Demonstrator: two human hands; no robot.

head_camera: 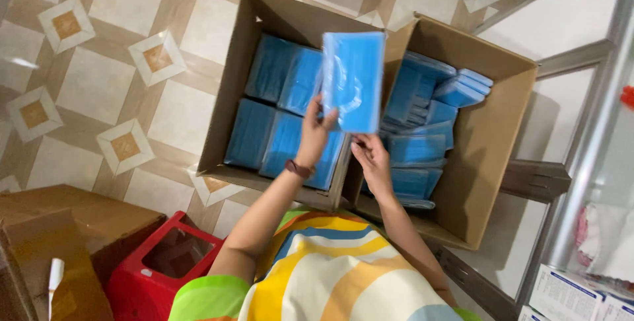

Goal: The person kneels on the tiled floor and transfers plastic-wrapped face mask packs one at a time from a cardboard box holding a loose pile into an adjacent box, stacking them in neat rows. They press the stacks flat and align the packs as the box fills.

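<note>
My left hand [316, 129] grips the lower left edge of a blue plastic-wrapped pack [354, 80] and holds it upright above two cardboard boxes. My right hand [371, 157] sits just below the pack's bottom edge with its fingers curled; whether it touches the pack I cannot tell. The left box [232, 90] holds flat rows of the same blue packs [277, 106]. In the right box [492, 156] more blue packs [422, 116] lie stacked, some tilted, filling its left half.
A red plastic stool [155, 265] and a brown cardboard box [59, 242] stand at lower left on the tiled floor. A metal shelf frame [581, 156] runs along the right, with white cartons [568, 294] at its base. More boxes line the top edge.
</note>
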